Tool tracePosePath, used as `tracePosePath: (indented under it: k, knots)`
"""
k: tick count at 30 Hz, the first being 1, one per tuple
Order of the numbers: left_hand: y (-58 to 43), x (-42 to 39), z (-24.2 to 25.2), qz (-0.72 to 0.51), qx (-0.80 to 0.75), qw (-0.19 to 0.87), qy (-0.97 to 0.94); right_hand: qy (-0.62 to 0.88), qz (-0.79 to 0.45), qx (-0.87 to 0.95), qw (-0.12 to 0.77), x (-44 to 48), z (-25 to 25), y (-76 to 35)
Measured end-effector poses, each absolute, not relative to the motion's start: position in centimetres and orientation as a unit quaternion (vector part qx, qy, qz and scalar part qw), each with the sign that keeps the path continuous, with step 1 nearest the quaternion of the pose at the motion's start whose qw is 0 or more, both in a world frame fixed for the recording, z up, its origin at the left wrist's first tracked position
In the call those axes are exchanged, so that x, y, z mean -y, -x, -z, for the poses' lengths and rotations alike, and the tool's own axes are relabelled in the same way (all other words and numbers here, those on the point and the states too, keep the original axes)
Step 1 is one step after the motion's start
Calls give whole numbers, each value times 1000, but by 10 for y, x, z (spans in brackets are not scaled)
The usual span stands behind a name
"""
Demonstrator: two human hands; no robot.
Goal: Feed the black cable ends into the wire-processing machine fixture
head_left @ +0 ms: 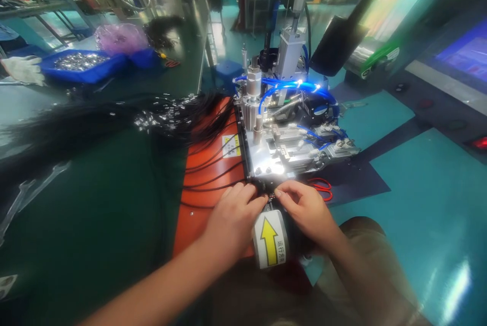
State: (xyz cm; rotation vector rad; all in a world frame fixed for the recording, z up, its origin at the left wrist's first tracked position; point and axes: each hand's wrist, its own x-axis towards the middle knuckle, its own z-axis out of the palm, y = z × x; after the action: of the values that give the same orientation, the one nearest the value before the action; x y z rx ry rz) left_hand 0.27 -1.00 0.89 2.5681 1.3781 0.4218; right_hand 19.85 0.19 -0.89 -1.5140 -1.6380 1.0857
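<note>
My left hand (235,214) is closed at the front end of a metal machine (281,151) with blue air tubes. Its thumb and forefinger point inward to a small spot whose details I cannot make out. From the other side, my right hand (306,208) pinches with thumb and forefinger at the same spot, the fingertips nearly meeting the left ones. Just below them is a round part with a white label and a yellow arrow (270,242). Thin black cables (213,184) cross an orange plate (203,224) left of the machine, some ending near my left hand.
Red-handled scissors or pliers (322,189) lie right of the machine. A big bundle of black cables with metal ends (167,118) spreads over the green table. Wrenches (34,194) lie at left. A blue tray of metal parts (81,64) and a gloved hand (25,69) are farther back.
</note>
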Motion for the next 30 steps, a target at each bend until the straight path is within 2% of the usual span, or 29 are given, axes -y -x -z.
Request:
tracePosePath:
  k: [7, 21, 30]
  knots:
    - [-1, 10, -16, -101, -468, 96, -873, 590, -486, 559, 321, 0, 8, -199]
    - [-4, 14, -27, -59, -508, 71, -856, 568, -426, 627, 322, 1, 11, -194]
    - [-3, 15, -32, -38, -532, 62, -844, 585, -444, 599, 320, 0, 13, -190]
